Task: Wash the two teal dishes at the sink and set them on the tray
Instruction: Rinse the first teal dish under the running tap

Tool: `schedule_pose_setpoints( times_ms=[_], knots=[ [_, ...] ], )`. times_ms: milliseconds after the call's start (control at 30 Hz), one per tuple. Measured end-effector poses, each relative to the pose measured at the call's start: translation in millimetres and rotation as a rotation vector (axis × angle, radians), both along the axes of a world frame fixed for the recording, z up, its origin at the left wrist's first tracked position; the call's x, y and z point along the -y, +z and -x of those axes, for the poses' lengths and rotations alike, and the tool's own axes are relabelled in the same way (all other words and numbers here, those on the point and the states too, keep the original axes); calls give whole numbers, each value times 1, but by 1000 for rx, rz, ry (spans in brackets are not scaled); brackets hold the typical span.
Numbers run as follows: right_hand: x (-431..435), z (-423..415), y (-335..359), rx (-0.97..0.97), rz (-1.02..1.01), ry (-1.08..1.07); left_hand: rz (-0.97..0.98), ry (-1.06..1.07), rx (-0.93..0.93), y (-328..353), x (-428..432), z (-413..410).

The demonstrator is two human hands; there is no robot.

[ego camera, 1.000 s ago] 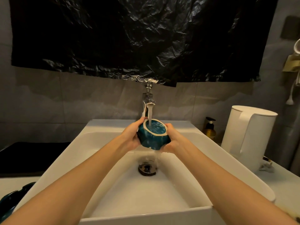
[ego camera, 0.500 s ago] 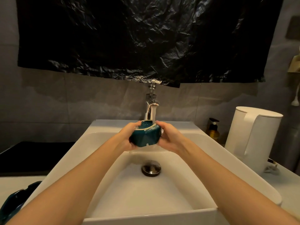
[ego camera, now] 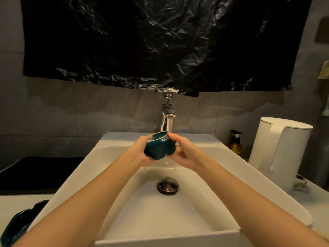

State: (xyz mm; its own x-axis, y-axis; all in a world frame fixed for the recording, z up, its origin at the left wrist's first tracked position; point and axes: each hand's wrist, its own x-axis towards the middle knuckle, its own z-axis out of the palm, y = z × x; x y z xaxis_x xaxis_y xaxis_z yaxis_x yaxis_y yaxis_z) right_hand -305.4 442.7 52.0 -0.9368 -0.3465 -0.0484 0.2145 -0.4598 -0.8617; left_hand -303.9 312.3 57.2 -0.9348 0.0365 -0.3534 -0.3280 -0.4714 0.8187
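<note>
**Bowl gripped over the sink**

A second dish (ego camera: 15, 227) lies cut off at the lower-left edge. Over the sink (ego camera: 83, 172), the left hand (ego camera: 141, 154) and right hand (ego camera: 186, 154) both grip the tilted bowl (ego camera: 158, 148) under the tap (ego camera: 166, 120). The bowl's inside is mostly hidden.

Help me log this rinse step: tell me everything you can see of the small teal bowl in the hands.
The teal bowl is small, glossy like glazed ceramic, with faceted, speckled dark-teal sides and a thin pale rim. It is tipped, mouth facing up and away toward the faucet, held above the sink basin. The left hand cups its left side and underside; the right hand grips its right side, thumb at the rim. It is wet: water dribbles from its base.
</note>
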Motion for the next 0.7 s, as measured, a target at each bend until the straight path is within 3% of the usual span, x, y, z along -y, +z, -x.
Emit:
schedule_pose_setpoints(
  times_ms=[133,367,533,700],
  knots=[
    [0,9,-3,74,-3,-141,-6,-74,6,-1,-5,1],
    [-7,1,-1,-141,-231,-29,-6,-92,62,-4,-3,6],
    [-11,4,2,52,-46,-104,-2,-136,44,0,-2,0],
    [-25,1,11,121,-117,-147,15,-165,71,1,6,-2]
  ],
)
